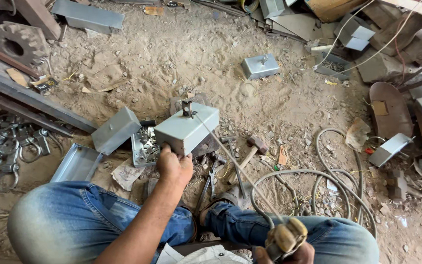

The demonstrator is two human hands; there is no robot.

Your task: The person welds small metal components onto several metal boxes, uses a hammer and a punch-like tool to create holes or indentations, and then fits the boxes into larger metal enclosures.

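The left hand [174, 166] has its fingers [168, 148] curled over the near edge of a pale grey rectangular sheet-metal box [186, 128], gripping and steadying it where it sits on a dark metal block on the sandy floor [206, 63]. The box lies straight ahead of that hand, its long axis running from near left to far right. On its far top edge stands a small metal bracket [187, 108]. The right hand [289, 252], low at the frame's edge, is clenched around a worn yellowish electrode holder [285, 236]; from it a thin welding rod [230, 156] slants up and left, its tip meeting the box just beside the bracket. So the left hand is on the box, the right well back, joined to it only by the rod.

Left of the box lie another grey metal box [115, 130] tipped on its side, and an open tray of small metal pieces [145, 145]. A torn paper scrap [127, 173] lies near the knee. A wooden-handled hammer [251, 150] and grey hose loops [328, 181] lie to the right. Small brown cardboard pieces are scattered farther off.
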